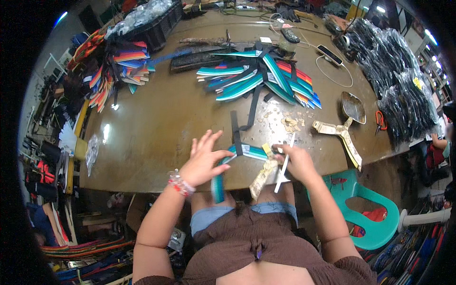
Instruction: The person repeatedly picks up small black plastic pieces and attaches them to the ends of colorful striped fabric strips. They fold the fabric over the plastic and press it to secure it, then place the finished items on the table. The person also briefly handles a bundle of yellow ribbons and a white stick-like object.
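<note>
My left hand [203, 160] rests with fingers spread on a teal striped strap piece [223, 173] that bends over the near edge of the brown table [156, 128]; a black strap [235, 135] runs from it up the table. My right hand [295, 161] grips a thin white stick [284, 166] and touches a glue-crusted brush or scraper [262, 176] lying across the strap's right end.
A pile of teal, blue and red striped strap pieces [263, 78] lies mid-table, another colourful pile [116, 66] at left. Glue-crusted tools [339, 133], a metal scoop [353, 107], red scissors [380, 120], black plastic-wrapped bundles [399, 76], a phone [329, 54]. A teal plastic chair [375, 209] stands right.
</note>
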`<state>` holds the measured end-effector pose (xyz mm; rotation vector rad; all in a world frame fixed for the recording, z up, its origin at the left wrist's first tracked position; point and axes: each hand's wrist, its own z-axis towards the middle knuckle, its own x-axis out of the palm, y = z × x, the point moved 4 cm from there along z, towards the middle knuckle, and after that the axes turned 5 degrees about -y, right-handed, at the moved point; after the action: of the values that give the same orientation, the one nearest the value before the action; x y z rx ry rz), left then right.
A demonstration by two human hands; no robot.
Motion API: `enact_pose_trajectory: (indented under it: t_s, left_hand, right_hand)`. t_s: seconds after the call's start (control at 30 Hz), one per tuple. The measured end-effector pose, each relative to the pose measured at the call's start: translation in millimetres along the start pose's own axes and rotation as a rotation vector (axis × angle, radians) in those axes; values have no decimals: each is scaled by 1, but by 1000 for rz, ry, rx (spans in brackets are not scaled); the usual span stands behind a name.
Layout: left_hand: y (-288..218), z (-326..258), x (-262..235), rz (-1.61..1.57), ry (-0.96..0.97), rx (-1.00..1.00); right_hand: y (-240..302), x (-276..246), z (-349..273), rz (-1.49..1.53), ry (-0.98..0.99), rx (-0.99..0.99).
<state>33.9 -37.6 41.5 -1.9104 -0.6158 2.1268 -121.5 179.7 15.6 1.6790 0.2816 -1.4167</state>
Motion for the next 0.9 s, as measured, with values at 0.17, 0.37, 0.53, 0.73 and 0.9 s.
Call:
enact_pose_trajectory:
  t_s: [0.17, 0.37, 0.53, 0.73, 0.9]
  left_hand:
    - [49, 3, -27, 195, 368, -178]
    - [5, 66, 3, -115, -163, 166]
    - [1, 121, 44, 116, -149, 140]
    - [42, 195, 4, -614, -235, -43]
    - [64, 187, -42, -358, -627, -333]
  right_hand:
    - [-11, 16, -28, -1, -137, -3]
    - [24, 8, -20, 66, -231, -12]
    - [42, 42, -17, 4, -248, -141]
    - [22, 47, -21, 54, -78, -185]
    - [38, 13, -9, 282, 70, -88]
